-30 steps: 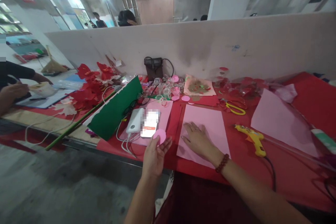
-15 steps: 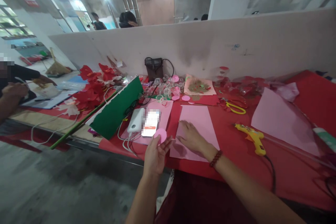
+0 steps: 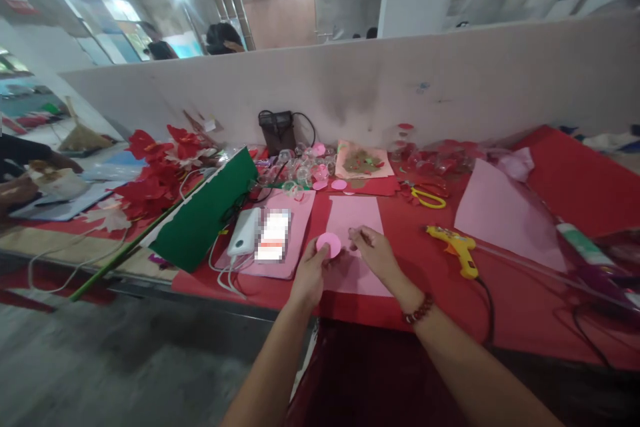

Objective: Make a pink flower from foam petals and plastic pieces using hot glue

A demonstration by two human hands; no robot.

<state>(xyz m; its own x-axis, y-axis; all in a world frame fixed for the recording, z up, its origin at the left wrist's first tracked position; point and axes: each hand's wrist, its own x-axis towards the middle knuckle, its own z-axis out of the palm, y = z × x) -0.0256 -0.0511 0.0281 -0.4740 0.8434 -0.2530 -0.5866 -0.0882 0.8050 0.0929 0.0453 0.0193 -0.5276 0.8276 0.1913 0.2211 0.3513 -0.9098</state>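
My left hand (image 3: 309,275) holds a small pink paper disc (image 3: 329,244) by its edge, just above the near part of a pink paper sheet (image 3: 354,215) lying on the red table cover (image 3: 440,293). My right hand (image 3: 376,252) hovers over that sheet right beside the disc, fingertips pinched together near it. I cannot tell whether the right fingers touch the disc. A bead bracelet (image 3: 419,310) circles my right wrist.
A yellow glue gun (image 3: 453,247) with its cord lies right of the sheet. Yellow scissors (image 3: 428,197), a second pink sheet (image 3: 500,213), a phone (image 3: 273,236) and power bank (image 3: 245,232), a green card (image 3: 207,210), red paper flowers (image 3: 155,170). A person's hands at far left.
My left hand carried the pink disc right, over the pink sheet. My right hand lifted off the sheet and pinched in beside the disc. The view shifted slightly right.
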